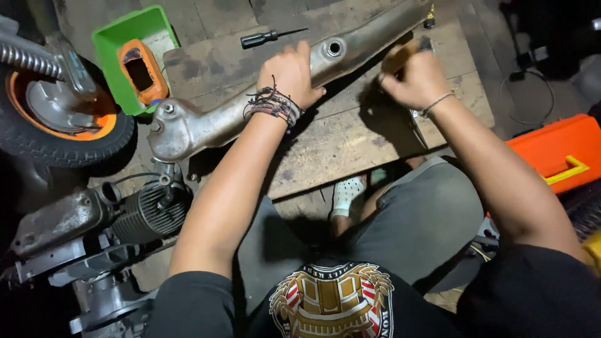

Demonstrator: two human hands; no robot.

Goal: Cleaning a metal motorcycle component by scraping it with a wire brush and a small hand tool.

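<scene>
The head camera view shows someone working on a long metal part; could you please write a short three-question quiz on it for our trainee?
1. True or false: the left hand rests on top of the long grey metal part.
2. Which lies on the wooden board beyond the left hand? A) a hammer B) a black-handled screwdriver C) a paintbrush
3. Fill in: the green tray holds an ______ coloured item.

Key
1. True; the palm presses on the part.
2. B.
3. Orange; the orange item sits inside the tray, beside the wheel.

The right hand is closed on a small object too hidden to name.
</scene>
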